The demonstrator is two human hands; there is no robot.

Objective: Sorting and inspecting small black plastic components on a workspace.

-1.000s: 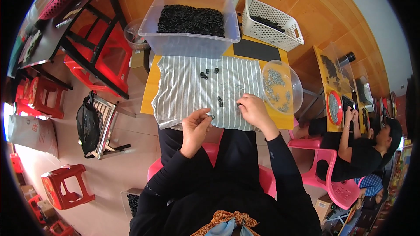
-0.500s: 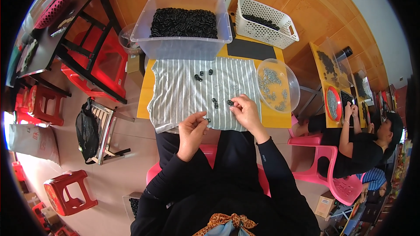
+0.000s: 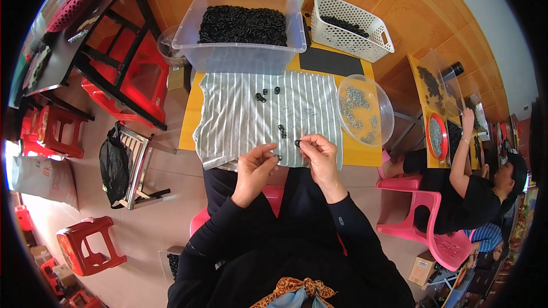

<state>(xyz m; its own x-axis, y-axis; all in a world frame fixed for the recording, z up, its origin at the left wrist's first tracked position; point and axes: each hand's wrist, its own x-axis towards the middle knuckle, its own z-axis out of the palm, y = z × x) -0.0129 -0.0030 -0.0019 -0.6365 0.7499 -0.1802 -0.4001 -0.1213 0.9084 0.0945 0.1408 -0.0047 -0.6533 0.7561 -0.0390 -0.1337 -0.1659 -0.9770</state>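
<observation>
My left hand is closed in a pinch over the near edge of the striped cloth. A small metal piece shows at its fingertips, too small to name exactly. To its right, my right hand pinches a small black ring-like part. Just beyond the hands lie a few small black parts, and farther back several more black parts. Thin metal pieces are scattered on the cloth, hard to make out singly.
A clear tub of black parts stands at the back, beside a white perforated basket. On the right is a round clear tray with small metal pieces. A co-worker sits at another table. Red stools stand left.
My right hand has come nearer to me, with the black part in its fingers, and closer to my left hand. The co-worker has stretched an arm toward the back of the other table.
</observation>
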